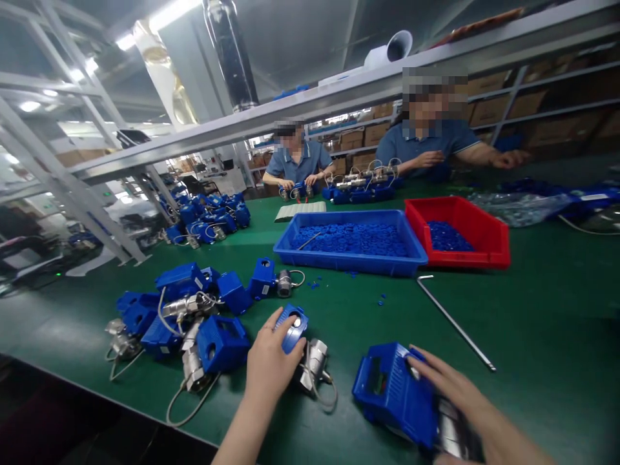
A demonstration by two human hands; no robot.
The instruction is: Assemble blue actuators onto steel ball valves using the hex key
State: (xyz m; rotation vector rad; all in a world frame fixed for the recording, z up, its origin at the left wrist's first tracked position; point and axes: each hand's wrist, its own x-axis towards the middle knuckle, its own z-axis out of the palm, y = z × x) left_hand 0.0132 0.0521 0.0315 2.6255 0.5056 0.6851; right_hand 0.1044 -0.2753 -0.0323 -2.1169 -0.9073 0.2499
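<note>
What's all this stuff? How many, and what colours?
Table: one, green, foreground
Blue boxes with metal ends: many, blue and silver, piled left, far side, under hands
Tray: one, blue, mid-table
Bin: one, red, right of tray
Small pieces: many, blue, mostly in tray and bin
Bent rod: one, silver, near bin
Plastic: some, clear, beyond bin
People: two, blue tops, across table
Overhead shelf: one, pale, above table
Cartons: many, brown, background
Lights: several, white, ceiling
Left hand: one, bare, on blue box
Right hand: one, bare, on blue box
</note>
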